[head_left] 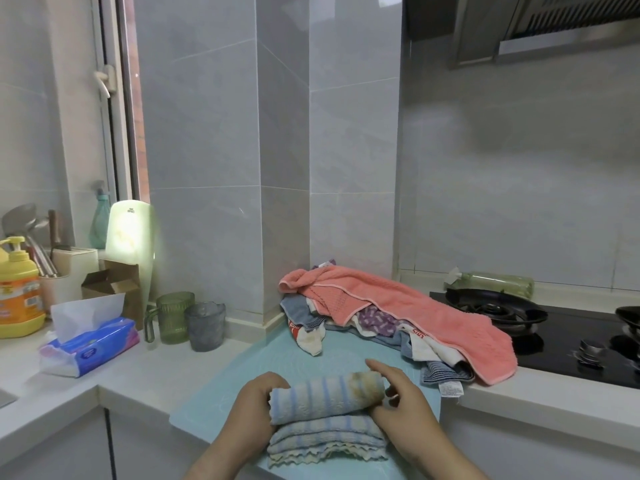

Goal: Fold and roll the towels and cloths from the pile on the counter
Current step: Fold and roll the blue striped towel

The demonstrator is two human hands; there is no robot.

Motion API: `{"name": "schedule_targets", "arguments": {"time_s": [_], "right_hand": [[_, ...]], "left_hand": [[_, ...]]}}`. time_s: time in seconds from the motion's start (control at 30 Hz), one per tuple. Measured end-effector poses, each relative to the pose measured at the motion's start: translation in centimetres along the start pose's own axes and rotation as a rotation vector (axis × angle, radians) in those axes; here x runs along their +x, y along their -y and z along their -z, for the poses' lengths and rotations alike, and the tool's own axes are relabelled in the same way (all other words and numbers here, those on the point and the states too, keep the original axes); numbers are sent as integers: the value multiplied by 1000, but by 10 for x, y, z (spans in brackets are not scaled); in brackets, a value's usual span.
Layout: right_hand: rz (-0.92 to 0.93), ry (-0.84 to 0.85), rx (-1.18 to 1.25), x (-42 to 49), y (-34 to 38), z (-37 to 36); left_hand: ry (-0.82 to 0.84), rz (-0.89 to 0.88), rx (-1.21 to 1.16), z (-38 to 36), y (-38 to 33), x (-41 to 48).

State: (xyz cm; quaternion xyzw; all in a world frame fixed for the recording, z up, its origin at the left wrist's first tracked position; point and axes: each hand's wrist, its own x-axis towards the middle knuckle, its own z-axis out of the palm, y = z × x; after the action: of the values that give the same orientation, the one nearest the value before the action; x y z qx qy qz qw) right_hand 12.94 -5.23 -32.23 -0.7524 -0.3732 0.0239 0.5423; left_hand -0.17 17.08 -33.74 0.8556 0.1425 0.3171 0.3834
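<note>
A blue-and-white striped towel (327, 396) lies partly rolled on a light blue mat (225, 386) at the counter's front edge. Its unrolled folded end, with a scalloped hem, trails toward me. My left hand (254, 403) grips the roll's left end. My right hand (403, 400) holds the right end, index finger stretched out above it. Behind them sits the pile of cloths (374, 327), with a large pink towel (415, 317) draped over the top.
To the right is a black gas hob (554, 341) with a green bottle (495, 282) lying behind it. On the left stand two glass mugs (187, 320), a tissue pack (91, 344), a yellow soap bottle (19, 292) and a utensil holder.
</note>
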Motion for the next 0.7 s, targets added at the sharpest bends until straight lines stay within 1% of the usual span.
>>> {"name": "schedule_targets", "arguments": {"time_s": [0.1,0.17,0.23,0.3,0.33,0.37,0.4,0.43,0.47,0.53,0.57,0.6,0.63,0.7], "right_hand": [[72,24,-32,-3,9,1],[84,51,-99,-7,10,1],[101,82,-159,-10,6,2],[122,114,-207,-14,5,5],[134,125,-233,-16,6,6],[150,135,-255,-18,6,6],[159,141,-274,-19,5,6],[170,142,-286,-19,5,6],[170,137,-293,-20,7,6],[178,129,-292,-21,7,8],[185,123,-296,-22,5,9],[173,116,-291,-22,5,10],[134,105,-248,-23,5,10],[-6,28,-78,-22,11,12]], "left_hand": [[32,-35,22,6,-7,-4],[13,-9,-12,6,-10,-6],[-14,97,-154,12,-13,-7],[-131,193,-274,23,-17,-7],[-229,171,-296,30,-22,-8],[-305,94,-270,35,-29,-9],[-323,-10,-178,39,-38,-10],[-271,-134,-43,39,-50,-12],[-167,-242,110,34,-59,-12],[82,-353,379,20,-76,-15],[164,-397,476,15,-75,-16],[195,-457,572,12,-70,-18],[182,-515,640,10,-61,-18],[228,-510,720,12,-56,-23]]}}
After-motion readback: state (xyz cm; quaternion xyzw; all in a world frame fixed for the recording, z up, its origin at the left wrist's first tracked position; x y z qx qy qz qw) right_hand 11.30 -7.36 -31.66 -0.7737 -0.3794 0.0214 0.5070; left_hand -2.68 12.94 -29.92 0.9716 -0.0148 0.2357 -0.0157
